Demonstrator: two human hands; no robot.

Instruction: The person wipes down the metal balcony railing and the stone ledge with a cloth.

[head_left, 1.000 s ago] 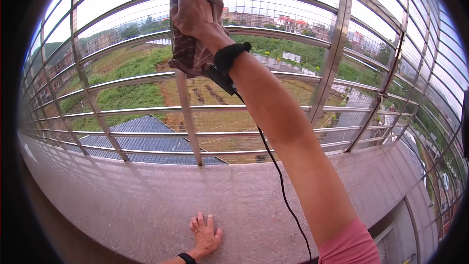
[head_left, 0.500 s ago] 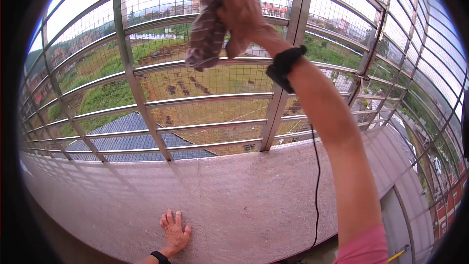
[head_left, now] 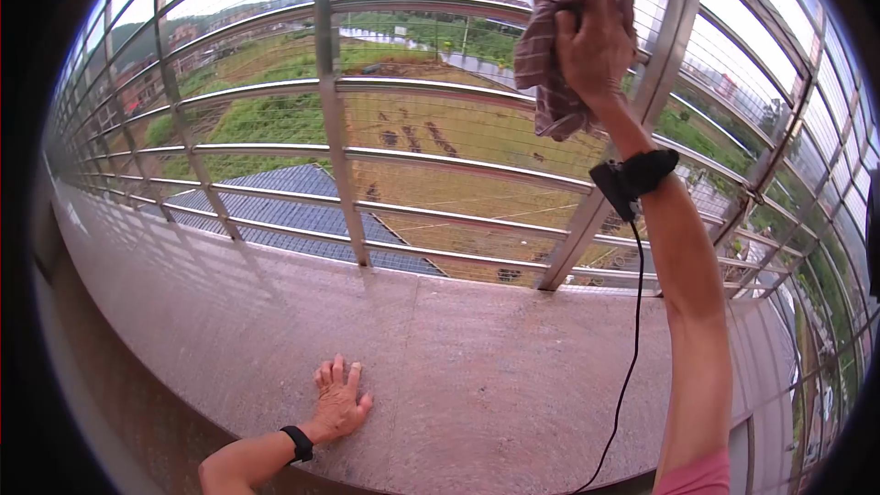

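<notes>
A brownish-pink striped cloth (head_left: 541, 60) is bunched under my right hand (head_left: 598, 48), which grips it against the metal window grille, just left of a thick upright post (head_left: 674, 27). Part of the cloth hangs below my fingers and covers some of the wire mesh and a horizontal bar (head_left: 431, 5). My left hand (head_left: 339, 403) lies on the speckled pinkish stone ledge (head_left: 477, 367), palm down with fingers spread, holding nothing.
A black device (head_left: 634, 174) is strapped to my right wrist, and its cable (head_left: 632, 339) trails down across the ledge. The left wrist has a black band (head_left: 298, 443). Beyond the grille lie a blue-grey roof (head_left: 284, 202), fields and distant buildings.
My right hand and the cloth have moved right along the grille, closer to the thick post. The view has shifted. My left hand stays flat on the ledge.
</notes>
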